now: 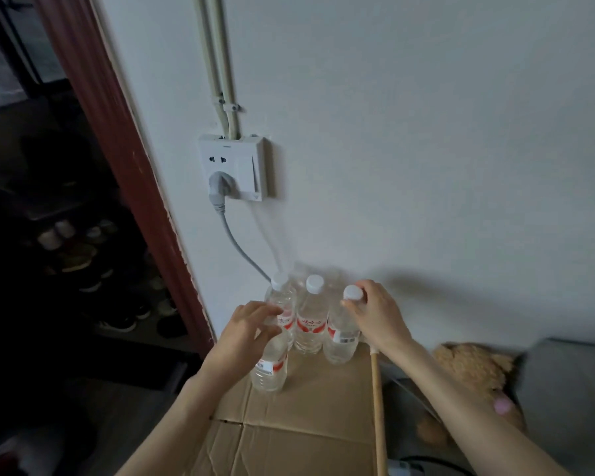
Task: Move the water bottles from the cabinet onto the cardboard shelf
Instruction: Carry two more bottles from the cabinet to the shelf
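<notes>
Four clear water bottles (310, 324), red labels, white caps, upright on cardboard shelf (306, 407) against wall.

The single head-worn wide-angle view looks forward and steeply down from close above, facing a white wall (426, 132) with the cardboard shelf (310, 407) at its foot.

Back edge crowded, front of the cardboard bare

Four water bottles (310, 321) cluster at the back left corner of the cardboard shelf (310, 417) against the wall (392, 132), both hands on them. A wooden stick (378, 407) lines the right edge; a grey cable (241, 250) hangs behind; the front stretch lies open.
</notes>
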A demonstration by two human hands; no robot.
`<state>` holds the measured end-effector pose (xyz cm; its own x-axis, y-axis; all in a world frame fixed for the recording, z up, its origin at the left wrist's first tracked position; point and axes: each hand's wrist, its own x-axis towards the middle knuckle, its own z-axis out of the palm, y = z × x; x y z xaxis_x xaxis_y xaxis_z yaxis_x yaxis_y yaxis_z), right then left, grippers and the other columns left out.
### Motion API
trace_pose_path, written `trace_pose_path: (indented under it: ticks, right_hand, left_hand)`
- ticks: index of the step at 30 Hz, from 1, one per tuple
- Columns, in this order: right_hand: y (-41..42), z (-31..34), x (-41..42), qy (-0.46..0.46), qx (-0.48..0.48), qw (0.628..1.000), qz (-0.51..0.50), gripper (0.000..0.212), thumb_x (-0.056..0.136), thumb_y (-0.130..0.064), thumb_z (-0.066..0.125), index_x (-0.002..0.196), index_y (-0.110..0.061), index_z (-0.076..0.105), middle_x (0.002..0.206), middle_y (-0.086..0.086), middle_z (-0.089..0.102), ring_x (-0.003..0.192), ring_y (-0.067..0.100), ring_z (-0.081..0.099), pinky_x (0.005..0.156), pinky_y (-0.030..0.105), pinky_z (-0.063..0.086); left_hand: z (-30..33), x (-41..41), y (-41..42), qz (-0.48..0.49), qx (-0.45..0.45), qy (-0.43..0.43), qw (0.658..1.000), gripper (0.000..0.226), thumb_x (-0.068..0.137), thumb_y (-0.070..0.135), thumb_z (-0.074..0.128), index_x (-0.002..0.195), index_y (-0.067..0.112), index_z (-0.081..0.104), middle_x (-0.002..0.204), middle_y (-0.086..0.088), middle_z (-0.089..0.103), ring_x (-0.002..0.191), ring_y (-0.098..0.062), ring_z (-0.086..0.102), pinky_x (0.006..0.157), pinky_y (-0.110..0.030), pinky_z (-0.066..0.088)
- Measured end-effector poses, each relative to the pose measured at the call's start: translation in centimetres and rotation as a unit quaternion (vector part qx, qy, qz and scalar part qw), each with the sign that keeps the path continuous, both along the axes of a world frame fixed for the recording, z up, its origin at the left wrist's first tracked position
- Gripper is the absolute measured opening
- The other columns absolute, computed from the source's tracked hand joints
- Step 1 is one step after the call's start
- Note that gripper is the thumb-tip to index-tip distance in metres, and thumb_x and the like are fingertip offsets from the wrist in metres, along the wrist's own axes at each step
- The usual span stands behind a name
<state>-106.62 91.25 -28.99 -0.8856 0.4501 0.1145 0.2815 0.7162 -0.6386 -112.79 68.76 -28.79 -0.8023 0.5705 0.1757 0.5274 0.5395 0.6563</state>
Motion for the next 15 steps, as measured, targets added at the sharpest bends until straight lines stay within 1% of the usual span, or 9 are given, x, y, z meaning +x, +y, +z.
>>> trace_pose_path:
  ticks: [2, 3, 5, 7, 10, 11, 13, 15]
  right_hand:
    - [0.4, 0.1, 0.2, -0.019, 0.009, 0.999, 0.042, 0.043, 0.089, -0.025, 0.054, 0.130, -0.016, 0.042, 0.130, 0.004, 0.048, 0.116, 0.020, 0.048, 0.096, 0.032, 0.041]
    - [0.5, 0.3, 0.3, -0.023, 0.022, 0.998, 0.063, 0.047, 0.090, -0.021, 0.052, 0.135, -0.017, 0.037, 0.137, 0.002, 0.044, 0.121, 0.019, 0.045, 0.099, 0.031, 0.038]
    - [0.8, 0.6, 0.2, -0.024, 0.054, 0.994, 0.095, 0.047, 0.093, -0.014, 0.046, 0.138, -0.018, 0.035, 0.141, 0.000, 0.041, 0.124, 0.019, 0.042, 0.100, 0.028, 0.035]
    - [1.0, 0.8, -0.2, -0.024, 0.068, 0.993, 0.096, 0.041, 0.093, -0.011, 0.044, 0.134, -0.017, 0.042, 0.135, 0.001, 0.046, 0.120, 0.018, 0.046, 0.097, 0.027, 0.037]
    - [0.9, 1.1, -0.6, -0.040, 0.098, 0.993, 0.054, 0.031, 0.092, -0.020, 0.049, 0.122, -0.015, 0.050, 0.120, 0.005, 0.052, 0.104, 0.022, 0.053, 0.084, 0.031, 0.043]
    - [0.9, 1.2, -0.7, -0.051, 0.111, 0.992, 0.037, 0.029, 0.090, -0.025, 0.051, 0.118, -0.014, 0.050, 0.116, 0.005, 0.052, 0.100, 0.023, 0.053, 0.081, 0.032, 0.043]
    - [0.8, 1.4, -1.0, -0.066, 0.132, 0.989, 0.017, 0.033, 0.088, -0.034, 0.055, 0.111, -0.012, 0.050, 0.112, 0.005, 0.052, 0.096, 0.022, 0.053, 0.075, 0.030, 0.042]
    - [0.8, 1.6, -1.3, -0.072, 0.131, 0.988, 0.024, 0.035, 0.087, -0.036, 0.056, 0.112, -0.012, 0.048, 0.115, 0.003, 0.052, 0.098, 0.020, 0.052, 0.075, 0.027, 0.039]
  left_hand:
    - [0.2, -0.3, -0.2, -0.039, -0.014, -0.002, 0.999, 0.038, 0.087, 0.012, 0.056, 0.124, 0.018, 0.052, 0.124, 0.014, 0.043, 0.111, -0.010, 0.040, 0.093, -0.015, 0.026]
    - [0.3, -0.6, -0.4, -0.059, -0.026, -0.007, 0.998, 0.040, 0.089, 0.008, 0.052, 0.127, 0.018, 0.049, 0.127, 0.014, 0.041, 0.114, -0.010, 0.038, 0.095, -0.015, 0.024]
    - [0.3, -1.3, -0.7, -0.080, -0.044, -0.010, 0.996, 0.042, 0.090, 0.002, 0.046, 0.128, 0.019, 0.048, 0.129, 0.010, 0.044, 0.115, -0.012, 0.039, 0.092, -0.011, 0.026]
    - [0.5, -1.7, -0.9, -0.082, -0.042, -0.015, 0.996, 0.041, 0.089, 0.000, 0.046, 0.125, 0.018, 0.051, 0.125, 0.006, 0.050, 0.112, -0.014, 0.044, 0.090, -0.012, 0.032]
    - [0.7, -1.8, -0.8, -0.062, -0.032, -0.025, 0.997, 0.034, 0.087, 0.007, 0.054, 0.120, 0.017, 0.055, 0.111, 0.003, 0.054, 0.100, -0.015, 0.051, 0.091, -0.025, 0.041]
    - [0.9, -1.7, -0.7, -0.045, -0.031, -0.030, 0.998, 0.033, 0.086, 0.013, 0.058, 0.118, 0.017, 0.056, 0.104, 0.003, 0.053, 0.093, -0.013, 0.052, 0.088, -0.026, 0.042]
    - [1.1, -1.7, -0.5, -0.013, -0.035, -0.026, 0.999, 0.034, 0.081, 0.026, 0.065, 0.113, 0.017, 0.057, 0.095, 0.004, 0.050, 0.082, -0.012, 0.052, 0.079, -0.021, 0.042]
    - [1.2, -1.9, -0.5, -0.008, -0.045, -0.018, 0.999, 0.037, 0.079, 0.032, 0.066, 0.111, 0.017, 0.056, 0.097, 0.004, 0.051, 0.082, -0.011, 0.052, 0.077, -0.020, 0.041]
